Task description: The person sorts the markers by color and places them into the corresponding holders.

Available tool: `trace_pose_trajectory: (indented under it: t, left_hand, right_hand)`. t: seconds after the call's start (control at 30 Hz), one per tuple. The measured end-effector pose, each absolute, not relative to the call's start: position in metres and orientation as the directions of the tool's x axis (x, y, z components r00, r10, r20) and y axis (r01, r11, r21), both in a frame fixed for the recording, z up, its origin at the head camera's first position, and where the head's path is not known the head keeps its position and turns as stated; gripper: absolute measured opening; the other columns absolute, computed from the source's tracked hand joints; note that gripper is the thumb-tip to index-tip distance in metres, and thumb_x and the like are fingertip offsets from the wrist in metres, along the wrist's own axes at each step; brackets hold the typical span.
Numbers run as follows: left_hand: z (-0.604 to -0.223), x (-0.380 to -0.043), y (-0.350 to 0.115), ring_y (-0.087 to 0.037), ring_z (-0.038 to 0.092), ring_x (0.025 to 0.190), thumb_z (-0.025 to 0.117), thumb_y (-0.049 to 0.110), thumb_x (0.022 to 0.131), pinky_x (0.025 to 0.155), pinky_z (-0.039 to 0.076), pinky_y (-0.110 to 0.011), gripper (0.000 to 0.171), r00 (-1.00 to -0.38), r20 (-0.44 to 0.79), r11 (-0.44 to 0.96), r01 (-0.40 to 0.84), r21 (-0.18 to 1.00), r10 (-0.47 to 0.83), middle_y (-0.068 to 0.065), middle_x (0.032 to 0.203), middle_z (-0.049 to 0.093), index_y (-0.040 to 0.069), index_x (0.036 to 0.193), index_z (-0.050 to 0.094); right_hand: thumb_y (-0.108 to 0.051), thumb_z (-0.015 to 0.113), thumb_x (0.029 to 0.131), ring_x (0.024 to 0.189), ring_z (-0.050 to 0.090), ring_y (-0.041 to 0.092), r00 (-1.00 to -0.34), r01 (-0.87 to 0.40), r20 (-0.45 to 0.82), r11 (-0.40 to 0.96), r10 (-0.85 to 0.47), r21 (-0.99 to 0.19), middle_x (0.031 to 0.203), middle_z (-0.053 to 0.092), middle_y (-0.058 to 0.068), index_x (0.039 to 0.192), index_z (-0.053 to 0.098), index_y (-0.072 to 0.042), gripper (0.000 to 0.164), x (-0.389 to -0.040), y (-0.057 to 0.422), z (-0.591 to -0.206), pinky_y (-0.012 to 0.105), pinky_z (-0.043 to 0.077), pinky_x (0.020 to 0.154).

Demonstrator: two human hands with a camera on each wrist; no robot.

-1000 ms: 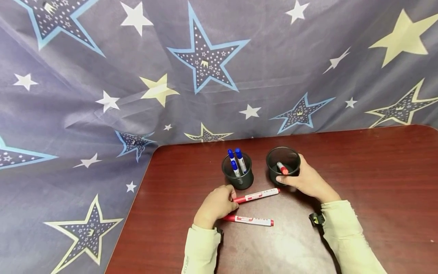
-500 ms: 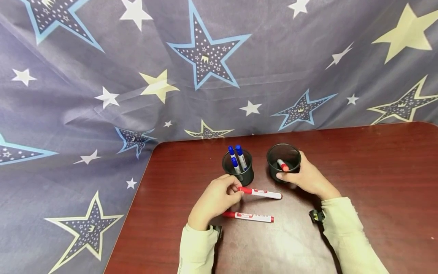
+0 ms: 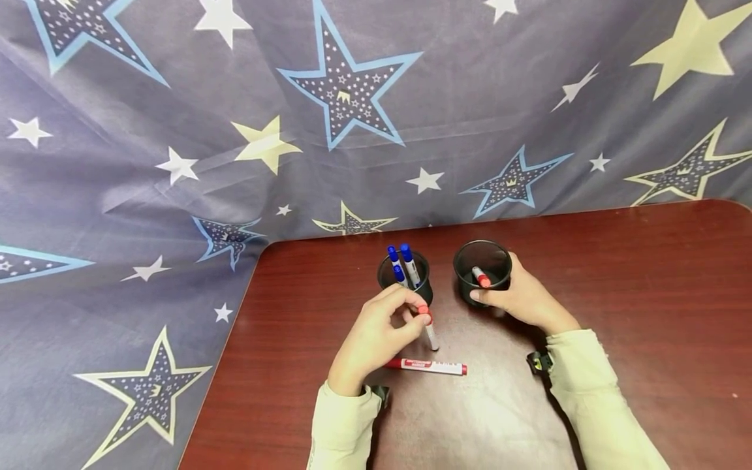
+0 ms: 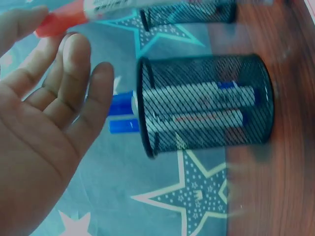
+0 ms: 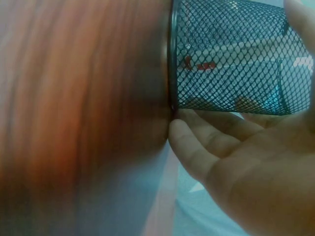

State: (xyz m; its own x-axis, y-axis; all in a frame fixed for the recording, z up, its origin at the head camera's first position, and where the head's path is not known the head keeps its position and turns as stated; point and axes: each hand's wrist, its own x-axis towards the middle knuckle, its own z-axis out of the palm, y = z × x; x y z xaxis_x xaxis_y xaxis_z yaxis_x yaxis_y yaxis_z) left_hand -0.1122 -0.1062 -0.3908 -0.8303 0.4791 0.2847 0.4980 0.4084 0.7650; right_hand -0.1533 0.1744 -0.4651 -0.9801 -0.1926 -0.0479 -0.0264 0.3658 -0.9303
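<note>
My left hand [image 3: 373,336] pinches a red marker [image 3: 431,336] by its red-capped end between thumb and fingertips. The marker's white barrel hangs steeply down above the table, and the left wrist view shows the red cap [image 4: 64,18] at the fingertips. My right hand [image 3: 531,300] grips the side of a black mesh pen cup [image 3: 467,292], thumb at the front. Inside that cup leans another red marker [image 3: 482,277]. A second red marker [image 3: 435,367] lies flat on the table, its left end hidden behind the left hand.
Just beyond the left hand stands another mesh pen cup [image 3: 425,297] with several blue markers [image 3: 408,264] in it, caps up. The brown wooden table [image 3: 646,313] ends at a star-patterned cloth [image 3: 376,176] behind and to the left.
My left hand has lifted a red marker off the table and turned it from lying flat to nearly upright, cap end up. The right hand still holds its cup in place.
</note>
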Motion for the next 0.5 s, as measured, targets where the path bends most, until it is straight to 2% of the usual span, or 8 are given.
trace_pose_trajectory:
  t: [0.17,0.27,0.5]
  left_hand:
    - [-0.384,-0.110,-0.098,-0.012,0.061,0.080,0.076,0.011,0.091,0.069,0.055,-0.033,0.013,-0.818,0.353,0.289,0.510,0.810,0.454,0.007,0.097,0.063,0.017,0.100,0.069]
    - [-0.378,-0.110,-0.093,-0.015,0.061,0.078,0.076,0.007,0.091,0.068,0.054,-0.033,0.015,-0.803,0.434,0.192,0.540,0.819,0.408,0.001,0.096,0.064,0.012,0.103,0.070]
    - [-0.348,-0.120,-0.067,-0.020,0.060,0.074,0.073,-0.003,0.089,0.066,0.050,-0.028,0.018,-0.713,0.661,0.028,0.685,0.728,0.233,-0.011,0.094,0.063,-0.002,0.106,0.069]
  right_hand:
    - [-0.029,0.085,0.083,0.055,0.064,0.029,-0.981,-0.019,-0.052,0.359,-0.187,-0.933,0.100,0.065,0.021,0.148,0.028,-0.001,0.090,-0.153,0.174,-0.464,0.041,0.055,0.060]
    - [-0.029,0.085,0.083,0.055,0.064,0.029,-0.981,-0.013,-0.058,0.365,-0.183,-0.931,0.094,0.066,0.018,0.147,0.029,-0.001,0.090,-0.151,0.174,-0.462,0.040,0.055,0.061]
    - [-0.028,0.085,0.083,0.053,0.062,0.028,-0.982,-0.021,-0.048,0.356,-0.185,-0.934,0.088,0.066,0.014,0.148,0.028,-0.001,0.090,-0.150,0.175,-0.461,0.040,0.054,0.060]
